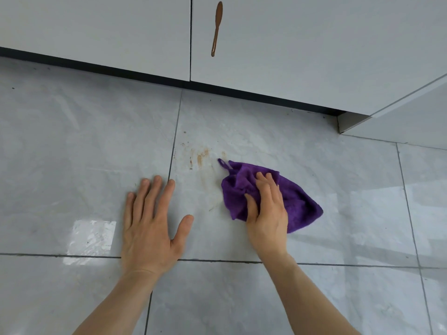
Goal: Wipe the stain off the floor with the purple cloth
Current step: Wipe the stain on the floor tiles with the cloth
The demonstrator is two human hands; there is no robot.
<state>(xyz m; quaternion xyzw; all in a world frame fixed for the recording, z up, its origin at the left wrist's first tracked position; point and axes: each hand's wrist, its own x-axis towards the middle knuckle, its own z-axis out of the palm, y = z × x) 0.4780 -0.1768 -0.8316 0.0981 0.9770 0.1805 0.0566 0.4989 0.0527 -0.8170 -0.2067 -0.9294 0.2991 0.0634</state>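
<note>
The right hand (pixel 266 209) gripped the bunched purple cloth (pixel 300 204) on the floor (pixel 72 153), just right of the brown stain (pixel 200 158), while the left hand (pixel 150 226) lay spread flat; pressing firmly and sweeping left over the smear probably worked best.

Brown smeared stain (pixel 199 159) on grey tiled floor (pixel 314 165), before white cabinet doors (pixel 96 27). Crumpled purple cloth (pixel 300 201) just right of it, right hand (pixel 267 211) on top. Left hand (pixel 150 226) flat on floor, left of stain. Brown handle (pixel 217 27) on right door.
</note>
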